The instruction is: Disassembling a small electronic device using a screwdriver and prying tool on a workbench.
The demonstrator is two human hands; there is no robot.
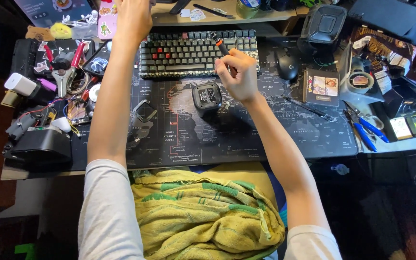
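Observation:
My right hand [239, 72] is shut on a slim black screwdriver with an orange band [219, 44], held tilted above the front edge of the keyboard [184, 50]. Just left of that hand a small black square device [206, 96] lies on the dark world-map desk mat [275, 130]. My left hand [133, 17] reaches far up past the keyboard toward the raised shelf [227, 18]; its fingers are cut off by the frame edge, so what it touches is hidden. A small square frame part [144, 110] lies on the mat near my left forearm.
A black mouse [287, 64] sits right of the keyboard. Blue-handled pliers [367, 130] and a cartridge box [322, 86] lie at right. Red-handled pliers [73, 60], wires and a black box [42, 144] crowd the left. A yellow-green towel [203, 212] covers my lap.

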